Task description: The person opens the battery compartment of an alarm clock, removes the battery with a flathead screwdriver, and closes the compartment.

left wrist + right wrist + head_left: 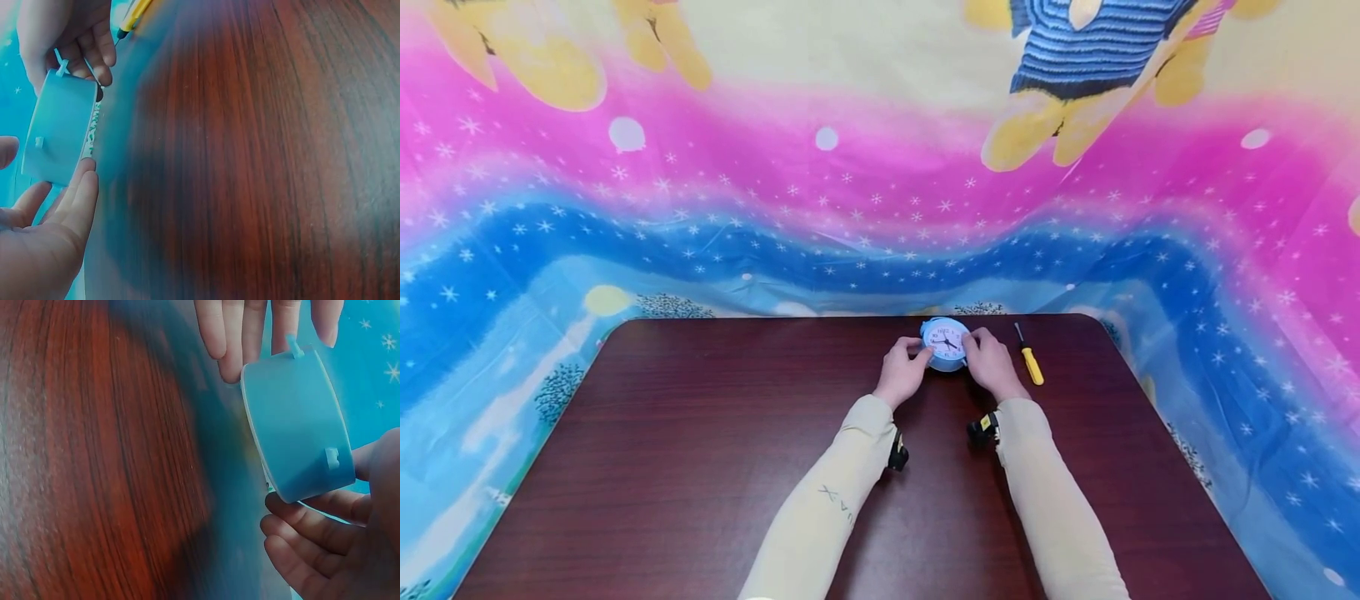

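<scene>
A round light-blue alarm clock [946,343] with a white dial is at the far side of the table, its face toward the head camera. The left hand [902,372] grips its left side between thumb and fingers. On the opposite side, the right hand [992,362] holds the clock's right edge. Both wrist views show the smooth blue casing [59,128] of the clock between the two hands, with small feet or tabs [332,458] sticking out. Whether the clock touches the tabletop cannot be told.
A screwdriver with a yellow handle [1032,367] lies to the right of the right hand on the dark red wooden table [700,450]. A printed cloth [850,208] with snowflakes hangs behind the table's far edge and along its sides.
</scene>
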Tool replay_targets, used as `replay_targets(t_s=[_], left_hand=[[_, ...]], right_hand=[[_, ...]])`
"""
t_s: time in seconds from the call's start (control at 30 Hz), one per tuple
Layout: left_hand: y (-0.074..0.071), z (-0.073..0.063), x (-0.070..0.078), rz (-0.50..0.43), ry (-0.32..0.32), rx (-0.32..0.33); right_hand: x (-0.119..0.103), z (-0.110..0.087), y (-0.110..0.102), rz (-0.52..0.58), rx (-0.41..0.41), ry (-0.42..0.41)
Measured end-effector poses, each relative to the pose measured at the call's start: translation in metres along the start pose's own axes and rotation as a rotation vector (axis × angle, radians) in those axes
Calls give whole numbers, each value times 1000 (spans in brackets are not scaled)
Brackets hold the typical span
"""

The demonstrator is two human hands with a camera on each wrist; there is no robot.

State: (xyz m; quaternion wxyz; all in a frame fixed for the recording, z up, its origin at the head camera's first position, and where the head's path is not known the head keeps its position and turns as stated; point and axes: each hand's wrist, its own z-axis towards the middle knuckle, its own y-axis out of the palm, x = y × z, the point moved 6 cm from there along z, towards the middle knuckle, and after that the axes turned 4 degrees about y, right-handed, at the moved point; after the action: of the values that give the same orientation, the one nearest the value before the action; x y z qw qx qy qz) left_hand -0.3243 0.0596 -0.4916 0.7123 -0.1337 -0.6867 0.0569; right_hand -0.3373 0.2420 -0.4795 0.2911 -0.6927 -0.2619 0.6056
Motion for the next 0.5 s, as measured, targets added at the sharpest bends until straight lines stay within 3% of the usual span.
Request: replay_targets(t_s=[0.33,0.5], left_hand=[[-15,5,-6,-221,-36,38],[-19,7,-9,-289,-76,12]], right_hand=[[-4,-1,4,44,-46,23],[-8,-4,5,61,-67,19]])
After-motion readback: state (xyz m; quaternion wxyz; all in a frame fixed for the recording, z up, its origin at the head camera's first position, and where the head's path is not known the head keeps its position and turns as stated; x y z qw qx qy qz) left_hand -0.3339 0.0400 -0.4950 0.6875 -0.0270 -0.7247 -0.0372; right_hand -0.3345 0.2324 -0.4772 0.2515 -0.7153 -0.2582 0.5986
